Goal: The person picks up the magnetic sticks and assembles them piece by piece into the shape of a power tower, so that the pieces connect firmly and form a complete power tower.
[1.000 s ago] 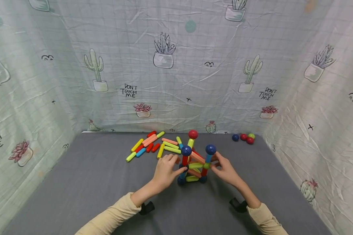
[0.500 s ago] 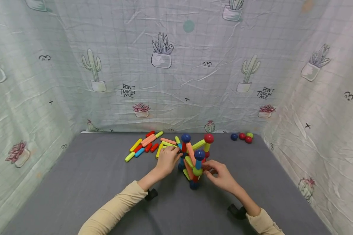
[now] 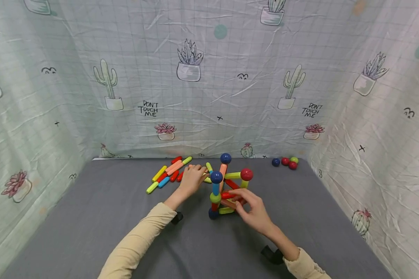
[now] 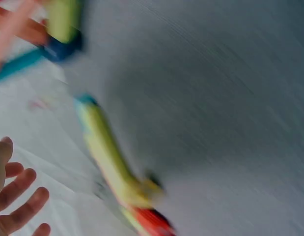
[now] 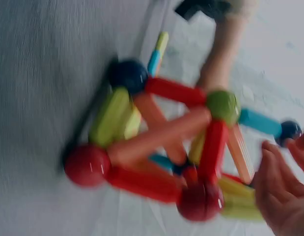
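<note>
A ball-and-rod toy construction [image 3: 215, 198] stands on the grey table, with blue, green and red balls joined by coloured rods. At its near right side is my right hand [image 3: 254, 211], thumb and fingers apart against the rods. In the right wrist view the fingers [image 5: 277, 182] look fairly straight beside the construction [image 5: 223, 105]; contact is hard to judge. My left hand [image 3: 193, 180] hovers over the right part of the loose rods, hiding some. With fingers [image 4: 24, 184] spread and holding nothing, it shows at the edge of the left wrist view.
Loose rods [image 3: 174, 167] in yellow, green, red, blue and orange lie at the back left. Several loose balls [image 3: 289, 162] sit by the back right corner. A patterned curtain [image 3: 209, 97] hangs behind and at both sides.
The construction has turned around on the table, its red top ball now at the right. My left hand has left it and moved back-left to the rods; my right hand has shifted left.
</note>
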Demonstrator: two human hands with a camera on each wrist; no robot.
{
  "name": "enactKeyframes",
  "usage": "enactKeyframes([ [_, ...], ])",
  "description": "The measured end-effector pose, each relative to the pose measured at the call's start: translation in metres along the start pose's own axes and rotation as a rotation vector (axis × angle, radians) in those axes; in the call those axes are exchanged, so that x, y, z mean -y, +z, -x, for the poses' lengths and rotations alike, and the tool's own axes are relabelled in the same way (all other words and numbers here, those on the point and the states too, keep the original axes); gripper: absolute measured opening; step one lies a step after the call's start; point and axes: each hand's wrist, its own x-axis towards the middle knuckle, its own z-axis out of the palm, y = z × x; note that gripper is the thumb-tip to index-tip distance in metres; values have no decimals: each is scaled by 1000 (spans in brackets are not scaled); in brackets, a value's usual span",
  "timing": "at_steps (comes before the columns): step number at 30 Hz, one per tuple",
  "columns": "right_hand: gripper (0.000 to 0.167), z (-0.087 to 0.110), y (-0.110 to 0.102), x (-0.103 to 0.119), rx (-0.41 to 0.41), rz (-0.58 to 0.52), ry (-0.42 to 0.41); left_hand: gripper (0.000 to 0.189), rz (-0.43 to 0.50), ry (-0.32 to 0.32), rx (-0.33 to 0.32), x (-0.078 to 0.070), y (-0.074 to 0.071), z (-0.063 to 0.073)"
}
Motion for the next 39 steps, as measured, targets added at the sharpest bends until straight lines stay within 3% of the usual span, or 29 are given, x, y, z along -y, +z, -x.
enactKeyframes([
  [4, 33, -4, -14, -6, -273, 67, -98, 18, -124, 7, 44, 26, 7, 12],
  [7, 35, -8, -23, -9, -351, 117, -48, 18, -201, 56, 96, 39, 12, 19],
  [10, 41, -10, -26, -10, -295, 155, 58, 15, -242, 99, 167, 44, 15, 24],
  [13, 48, -11, -26, -10, -208, 152, 133, 17, -240, 82, 245, 42, 15, 26],
  [16, 51, -11, -25, -10, -178, 123, 176, 23, -198, 7, 315, 37, 13, 28],
  [20, 52, -11, -24, -11, -177, 108, 202, 21, -149, -172, 440, 30, 5, 30],
  [23, 53, -11, -24, -12, -172, 103, 203, 16, -219, -258, 485, 27, -3, 33],
  [25, 53, -11, -25, -13, -170, 103, 202, 13, -323, -254, 421, 27, -9, 35],
  [28, 53, -10, -25, -14, -169, 102, 205, 11, -485, -216, 226, 28, -22, 32],
  [31, 53, -9, -26, -15, -165, 104, 203, 16, -513, -206, 51, 28, -41, 23],
  [34, 52, -10, -25, -16, -168, 100, 191, 22, -320, -210, -88, 20, -65, 9],
  [36, 52, -10, -25, -17, -172, 97, 188, 28, -71, -181, -172, 7, -85, 0],
  [39, 53, -10, -24, -18, -179, 96, 194, 32, 347, -64, -256, -21, -112, -11],
])
